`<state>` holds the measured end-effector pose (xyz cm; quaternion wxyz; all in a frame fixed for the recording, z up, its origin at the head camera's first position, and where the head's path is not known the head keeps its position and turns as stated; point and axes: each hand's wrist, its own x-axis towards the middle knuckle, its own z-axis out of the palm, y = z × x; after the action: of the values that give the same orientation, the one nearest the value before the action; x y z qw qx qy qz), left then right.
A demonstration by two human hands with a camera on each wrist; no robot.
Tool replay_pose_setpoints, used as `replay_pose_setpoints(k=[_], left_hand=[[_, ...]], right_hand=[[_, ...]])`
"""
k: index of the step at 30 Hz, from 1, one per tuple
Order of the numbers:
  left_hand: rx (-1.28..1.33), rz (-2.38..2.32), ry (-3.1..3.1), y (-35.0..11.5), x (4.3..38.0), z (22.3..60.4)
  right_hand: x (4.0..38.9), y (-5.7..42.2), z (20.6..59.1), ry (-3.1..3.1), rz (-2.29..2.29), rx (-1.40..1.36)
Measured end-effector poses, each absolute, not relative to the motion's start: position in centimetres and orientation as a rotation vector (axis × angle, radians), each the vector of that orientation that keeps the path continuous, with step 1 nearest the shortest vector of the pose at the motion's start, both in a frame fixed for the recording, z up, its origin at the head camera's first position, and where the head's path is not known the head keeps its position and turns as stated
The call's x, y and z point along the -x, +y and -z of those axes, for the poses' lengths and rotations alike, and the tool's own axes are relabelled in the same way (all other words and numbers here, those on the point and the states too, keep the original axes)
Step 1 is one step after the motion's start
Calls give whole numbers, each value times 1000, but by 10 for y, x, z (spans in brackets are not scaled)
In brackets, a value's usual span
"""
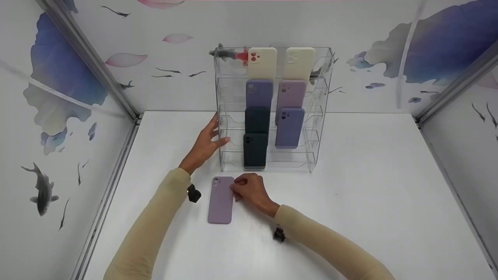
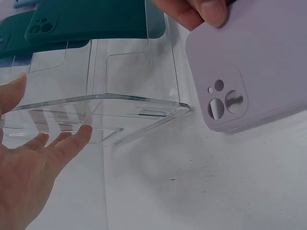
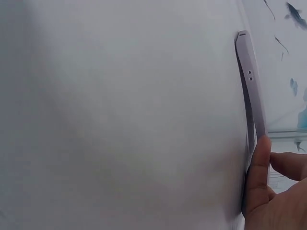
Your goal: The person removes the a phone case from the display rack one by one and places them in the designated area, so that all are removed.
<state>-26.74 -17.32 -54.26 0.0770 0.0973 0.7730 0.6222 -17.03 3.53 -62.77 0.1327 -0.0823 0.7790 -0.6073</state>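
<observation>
A light purple phone case (image 1: 220,206) lies back up in front of the clear rack, camera cutouts at its far end. My right hand (image 1: 253,190) pinches this case by its right edge, between thumb and fingers. In the right wrist view the case (image 3: 253,86) appears edge-on, slightly raised off the surface along part of its length. My left hand (image 1: 204,146) is at the left side of the clear rack (image 1: 268,158). Its fingers (image 2: 72,146) are extended against the outside of the side panel, while the thumb lies by the front edge.
The tiered rack holds two cream cases (image 1: 262,64), two blue-violet ones, a mauve one (image 1: 292,91) and two dark green ones (image 1: 255,151), in two columns. White tabletop (image 1: 369,194) surrounds it. Panels with printed fish and petals stand at the back and sides.
</observation>
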Motion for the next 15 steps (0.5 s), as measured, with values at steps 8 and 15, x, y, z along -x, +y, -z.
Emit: replay_pose_setpoints(k=[8,15], left_hand=[[-273,-1844,2330,-173,268,543],[-287,-1845,2332,-173,267,542]], right_hand=[[172,46,621,2373,1687,409],[173,62,606,2406,1692,580]])
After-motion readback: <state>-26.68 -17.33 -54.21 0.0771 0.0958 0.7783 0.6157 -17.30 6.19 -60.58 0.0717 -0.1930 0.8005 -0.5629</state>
